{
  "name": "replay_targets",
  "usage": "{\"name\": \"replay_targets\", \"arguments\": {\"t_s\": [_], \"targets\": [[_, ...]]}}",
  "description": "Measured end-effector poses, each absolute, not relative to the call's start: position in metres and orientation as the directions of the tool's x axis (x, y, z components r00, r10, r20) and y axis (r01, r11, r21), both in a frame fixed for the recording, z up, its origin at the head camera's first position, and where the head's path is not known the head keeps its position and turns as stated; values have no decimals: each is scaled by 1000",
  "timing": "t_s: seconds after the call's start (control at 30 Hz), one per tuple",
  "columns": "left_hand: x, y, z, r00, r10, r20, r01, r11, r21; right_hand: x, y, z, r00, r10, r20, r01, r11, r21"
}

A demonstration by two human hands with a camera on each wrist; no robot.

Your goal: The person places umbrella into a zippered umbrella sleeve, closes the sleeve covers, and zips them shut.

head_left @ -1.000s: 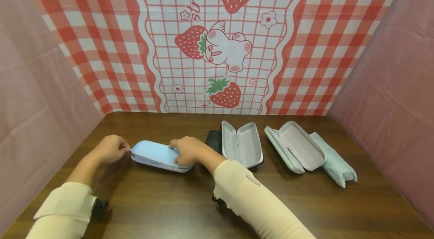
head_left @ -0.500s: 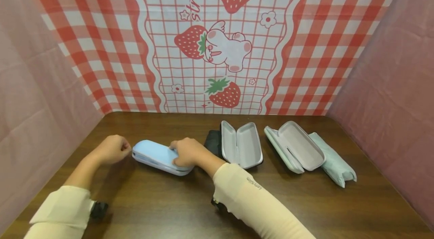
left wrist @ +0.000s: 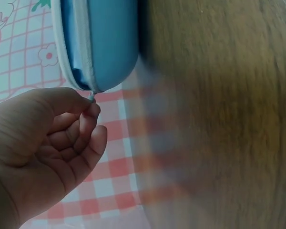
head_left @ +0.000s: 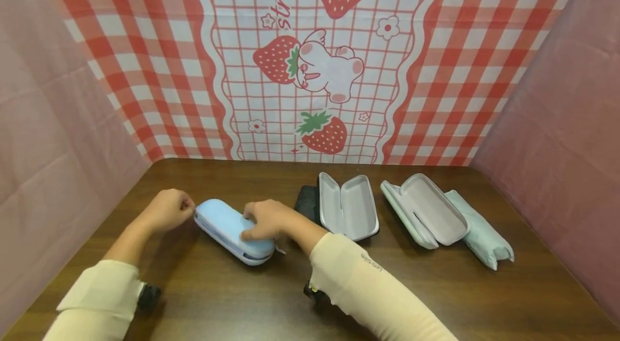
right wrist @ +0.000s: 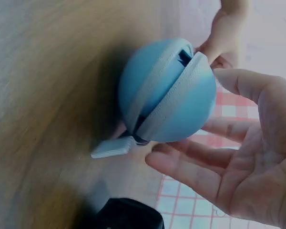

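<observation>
A light-blue zip-up hard case (head_left: 227, 222) lies on the wooden table, its zipper partly undone. My left hand (head_left: 169, 211) is at the case's far-left end. In the left wrist view its thumb and forefinger pinch the small zipper pull (left wrist: 92, 97) at the case's tip. My right hand (head_left: 268, 221) grips the other end, thumb on one side and fingers on the other. Seen in the right wrist view, a gap runs between the two zipper bands across the blue case's rounded end (right wrist: 167, 95), and a pale loop tab (right wrist: 112, 147) sticks out beneath it.
To the right stands an open case (head_left: 359, 206) with grey lining, a black folded bundle (head_left: 307, 202) beside it. Further right are an open mint case (head_left: 431, 209) and a mint fabric bundle (head_left: 479, 229). A checked strawberry cloth (head_left: 334, 77) hangs behind the table.
The blue case has turned, its right end swinging toward me. Both hands have shifted slightly with it. The zipper gap at the left end looks narrower.
</observation>
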State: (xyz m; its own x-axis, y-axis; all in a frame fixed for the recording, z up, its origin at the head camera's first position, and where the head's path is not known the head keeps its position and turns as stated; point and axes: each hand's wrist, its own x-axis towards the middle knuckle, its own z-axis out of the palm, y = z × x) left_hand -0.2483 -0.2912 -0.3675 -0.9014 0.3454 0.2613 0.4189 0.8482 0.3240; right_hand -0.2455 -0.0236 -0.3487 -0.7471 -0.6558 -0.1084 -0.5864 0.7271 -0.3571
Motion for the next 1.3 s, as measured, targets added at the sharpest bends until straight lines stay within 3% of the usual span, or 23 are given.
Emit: {"name": "replay_targets", "arguments": {"t_s": [0.23, 0.5, 0.87, 1.03, 1.3], "targets": [[-258, -282, -370, -875, 341, 344, 444, 850, 284, -240, -29, -353, -736, -672, -85, -595, 702, -392], [-260, -276, -364, -873, 341, 348, 436, 867, 243, -234, -41, -358, -812, -583, -29, -549, 779, -302], [-249, -268, -354, -886, 384, 259, 455, 827, 331, -232, -47, -360, -843, -537, -31, -503, 808, -307], [-245, -257, -349, -861, 453, 232, 509, 766, 394, -232, -48, -361, -870, -493, -16, -461, 823, -332], [-243, -250, -352, -851, 460, 255, 526, 758, 386, -230, -43, -361, -874, -486, -16, -442, 808, -390]]}}
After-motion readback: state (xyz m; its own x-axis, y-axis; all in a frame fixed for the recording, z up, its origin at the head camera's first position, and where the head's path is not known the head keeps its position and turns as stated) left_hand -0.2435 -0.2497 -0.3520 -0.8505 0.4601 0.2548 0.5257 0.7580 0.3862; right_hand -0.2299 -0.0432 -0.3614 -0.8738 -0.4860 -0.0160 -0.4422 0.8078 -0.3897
